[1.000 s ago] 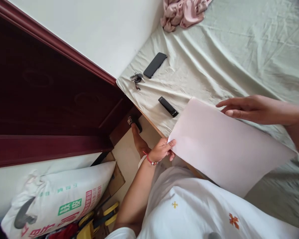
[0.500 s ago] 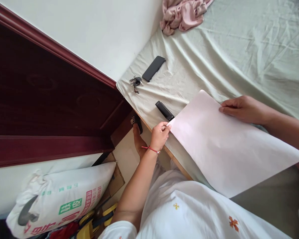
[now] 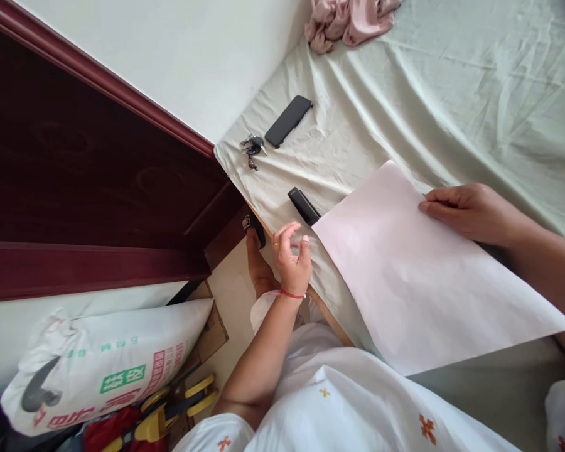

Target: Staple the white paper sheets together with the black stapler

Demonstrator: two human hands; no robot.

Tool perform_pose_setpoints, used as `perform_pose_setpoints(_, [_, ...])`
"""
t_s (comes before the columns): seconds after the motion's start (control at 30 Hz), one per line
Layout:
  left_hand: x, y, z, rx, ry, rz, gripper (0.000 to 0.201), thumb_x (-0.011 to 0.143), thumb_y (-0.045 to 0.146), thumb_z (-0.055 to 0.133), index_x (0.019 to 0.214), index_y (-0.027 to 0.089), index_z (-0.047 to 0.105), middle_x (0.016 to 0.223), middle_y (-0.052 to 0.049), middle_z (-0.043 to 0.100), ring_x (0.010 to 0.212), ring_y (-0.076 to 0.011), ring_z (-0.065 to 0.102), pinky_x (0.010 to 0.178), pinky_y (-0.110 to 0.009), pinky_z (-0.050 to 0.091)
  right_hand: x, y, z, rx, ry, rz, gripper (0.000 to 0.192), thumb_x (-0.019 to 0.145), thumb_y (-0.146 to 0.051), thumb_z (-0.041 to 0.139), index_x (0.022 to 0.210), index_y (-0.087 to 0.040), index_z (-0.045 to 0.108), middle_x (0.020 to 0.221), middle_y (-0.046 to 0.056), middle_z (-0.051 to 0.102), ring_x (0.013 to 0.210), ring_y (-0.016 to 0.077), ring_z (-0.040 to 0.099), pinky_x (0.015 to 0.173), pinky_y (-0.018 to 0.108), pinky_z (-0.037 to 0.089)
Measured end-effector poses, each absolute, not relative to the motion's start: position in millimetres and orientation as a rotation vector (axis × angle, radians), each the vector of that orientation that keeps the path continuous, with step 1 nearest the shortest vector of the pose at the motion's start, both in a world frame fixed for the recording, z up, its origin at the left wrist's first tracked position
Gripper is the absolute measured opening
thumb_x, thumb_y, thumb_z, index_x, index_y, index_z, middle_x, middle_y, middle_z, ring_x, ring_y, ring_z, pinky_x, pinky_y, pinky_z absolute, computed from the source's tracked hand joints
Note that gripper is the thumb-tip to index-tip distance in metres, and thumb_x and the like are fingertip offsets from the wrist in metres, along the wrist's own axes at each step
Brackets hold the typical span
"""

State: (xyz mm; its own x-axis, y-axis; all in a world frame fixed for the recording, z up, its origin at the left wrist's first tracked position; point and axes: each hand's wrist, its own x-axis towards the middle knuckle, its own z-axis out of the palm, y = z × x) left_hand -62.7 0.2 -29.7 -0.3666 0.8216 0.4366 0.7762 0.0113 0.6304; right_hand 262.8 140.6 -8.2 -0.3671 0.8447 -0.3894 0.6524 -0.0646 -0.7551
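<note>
A large sheet of white paper point(image 3: 428, 270) spreads over the near side of the bed, slightly curved. My right hand point(image 3: 466, 210) pinches its far right edge between thumb and fingers. To the left of the paper, apart from its corner, my left hand point(image 3: 292, 257) is raised with fingers curled loosely and the thumb separate; nothing is in it. A red string bracelet is on that wrist. Just beyond the paper's left corner lies a black stapler point(image 3: 304, 206), its near end partly covered by the sheet.
A black phone point(image 3: 289, 121) and a bunch of keys point(image 3: 253, 148) lie farther back on the bedsheet point(image 3: 452, 107). Crumpled pink cloth point(image 3: 351, 22) is at the wall. A dark red wooden panel point(image 3: 94, 144) stands left, with a full white sack point(image 3: 113, 358) below it.
My left hand has let go of the paper's left corner and drawn back to the left, its fingers opening. My right hand keeps its pinch on the sheet.
</note>
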Motion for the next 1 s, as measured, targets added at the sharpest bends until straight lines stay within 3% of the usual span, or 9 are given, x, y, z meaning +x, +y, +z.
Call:
perform_pose_setpoints(0.1, [-69,9,-28,2.068,2.111,1.157,0.047,0.097,0.042,0.061,0.139,0.020,0.058,0.150,-0.018,0.056,0.142,-0.0283,0.052,0.115,-0.046,0.047,265,141,-11,-1.664,-1.994,1.430,0.044,0.085,-0.064,0.061,0.094,-0.023,0.075,0.078,0.003,0.074,0.065,0.0191,0.065,0.060,0.030,0.052])
perform_pose_setpoints(0.17, [-74,17,-31,2.126,2.040,1.090,0.049,0.100,0.044,0.056,0.144,0.022,0.054,0.155,-0.016,0.054,0.146,-0.0270,0.049,0.121,-0.047,0.041,266,141,-11,-1.670,-1.957,1.442,0.044,0.085,-0.063,0.062,0.096,-0.023,0.075,0.080,0.003,0.075,0.067,0.0201,0.067,0.060,0.031,0.053])
perform_pose_setpoints(0.37, [-83,26,-41,2.105,1.947,1.187,0.034,0.104,0.035,0.050,0.133,0.025,0.065,0.145,-0.011,0.065,0.137,-0.0208,0.060,0.116,-0.040,0.048,264,136,-10,-1.656,-1.844,1.472,0.044,0.084,-0.063,0.064,0.098,-0.023,0.075,0.080,0.004,0.075,0.065,0.0203,0.067,0.054,0.030,0.052])
perform_pose_setpoints(0.57, [-82,23,-36,2.066,1.914,1.228,0.032,0.105,0.032,0.047,0.124,0.024,0.072,0.136,-0.010,0.072,0.139,-0.0229,0.058,0.123,-0.051,0.037,264,137,-7,-1.696,-1.878,1.457,0.043,0.085,-0.063,0.062,0.097,-0.024,0.075,0.080,0.004,0.075,0.065,0.0213,0.067,0.055,0.031,0.052])
perform_pose_setpoints(0.73, [-77,24,-39,1.927,1.881,1.288,0.027,0.101,0.029,0.055,0.117,0.023,0.075,0.132,-0.010,0.074,0.134,-0.0231,0.063,0.120,-0.050,0.043,266,142,-11,-1.659,-1.975,1.417,0.044,0.085,-0.064,0.061,0.095,-0.023,0.075,0.080,0.004,0.075,0.067,0.0220,0.067,0.059,0.033,0.054])
perform_pose_setpoints(1.0, [-83,22,-43,2.058,1.848,1.203,0.054,0.089,0.000,0.045,0.126,0.028,0.073,0.137,-0.005,0.071,0.138,-0.0211,0.059,0.120,-0.050,0.045,267,144,-13,-1.691,-1.975,1.415,0.041,0.085,-0.061,0.061,0.099,-0.024,0.075,0.084,0.004,0.075,0.069,0.0220,0.067,0.061,0.033,0.055])
